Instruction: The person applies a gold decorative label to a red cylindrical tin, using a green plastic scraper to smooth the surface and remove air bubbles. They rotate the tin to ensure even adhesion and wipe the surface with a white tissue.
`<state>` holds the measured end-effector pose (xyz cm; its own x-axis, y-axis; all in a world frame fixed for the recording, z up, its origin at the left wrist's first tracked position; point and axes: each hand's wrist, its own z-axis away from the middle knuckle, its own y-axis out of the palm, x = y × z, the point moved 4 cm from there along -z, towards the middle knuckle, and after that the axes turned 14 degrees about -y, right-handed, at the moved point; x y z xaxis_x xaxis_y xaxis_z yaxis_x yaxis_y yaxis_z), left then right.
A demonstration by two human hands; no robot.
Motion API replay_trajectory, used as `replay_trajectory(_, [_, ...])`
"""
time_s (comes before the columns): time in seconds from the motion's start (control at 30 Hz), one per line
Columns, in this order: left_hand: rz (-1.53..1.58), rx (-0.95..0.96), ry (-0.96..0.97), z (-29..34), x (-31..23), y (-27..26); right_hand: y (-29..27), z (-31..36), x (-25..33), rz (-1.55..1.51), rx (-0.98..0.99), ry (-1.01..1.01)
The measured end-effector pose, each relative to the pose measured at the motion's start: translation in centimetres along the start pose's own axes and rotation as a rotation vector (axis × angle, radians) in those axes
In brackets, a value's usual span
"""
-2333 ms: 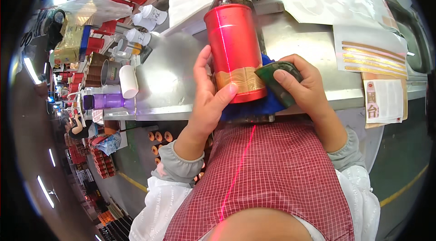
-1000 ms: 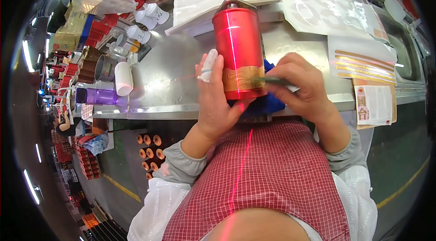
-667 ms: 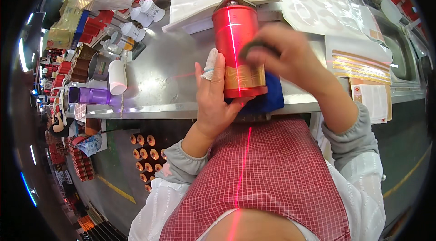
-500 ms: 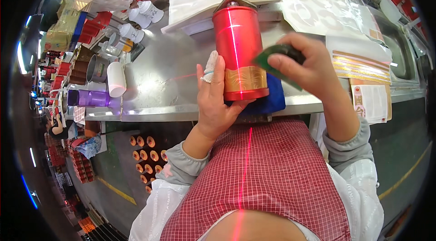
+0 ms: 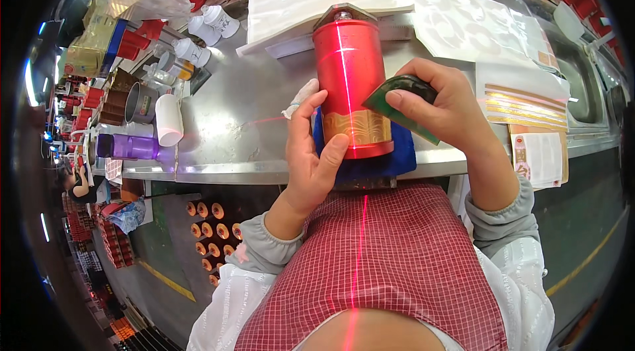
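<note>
A red metal cylinder (image 5: 348, 63) stands out over the steel worktop, with a gold patterned band (image 5: 358, 127) round its near end. My left hand (image 5: 308, 160) is open along the cylinder's left side, fingers stretched and thumb on the edge of the gold band. White wrapping (image 5: 305, 97) covers one of its fingertips. Pinched between my right thumb and fingers is a dark green flat scraper (image 5: 403, 103). My right hand (image 5: 444, 103) keeps the scraper close to the cylinder's right side, above the band; whether it touches is unclear. Blue cloth (image 5: 402, 146) lies under the cylinder.
White sheets (image 5: 317, 0) lie at the back of the steel worktop (image 5: 241, 103). Gold strips (image 5: 522, 107) rest on paper at right, near a sink (image 5: 575, 70). A purple bottle (image 5: 132, 146), a white roll (image 5: 169, 119) and white jars (image 5: 220, 20) stand left.
My left thumb has come from below the cylinder's near end onto the gold band, and the fingers have loosened outward. The scraper has shifted slightly left in view, with its tip at the cylinder's side.
</note>
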<state>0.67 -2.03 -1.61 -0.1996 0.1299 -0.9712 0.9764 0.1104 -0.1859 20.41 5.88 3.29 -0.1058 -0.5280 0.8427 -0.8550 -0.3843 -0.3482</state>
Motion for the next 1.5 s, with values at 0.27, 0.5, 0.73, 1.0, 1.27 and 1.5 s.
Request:
replay_trajectory(0.27, [-0.151,-0.032,0.076,-0.6,-1.0,-0.3,-0.5,-1.5,1.1,0.043,0.108,-0.058])
replay_trajectory(0.5, [-0.515,0.044,0.372,-2.2,-5.4,0.9,-1.9,-0.6,0.2,0.017,-0.022,-0.033])
replay_trajectory(0.73, [-0.760,0.125,0.622,-2.9,-7.0,2.4,-1.7,0.7,-0.2,0.004,-0.036,-0.036])
replay_trajectory(1.0, [-0.717,0.108,0.643,-3.0,-7.2,2.6,-1.5,0.4,-0.1,0.019,-0.037,-0.080])
replay_trajectory(1.27, [-0.787,0.169,0.653,-2.9,-6.9,2.8,-1.7,0.5,0.0,0.045,-0.053,-0.088])
replay_trajectory(1.5, [-0.775,0.178,0.646,-3.0,-7.2,2.7,-1.7,0.6,-0.1,0.015,-0.060,-0.080])
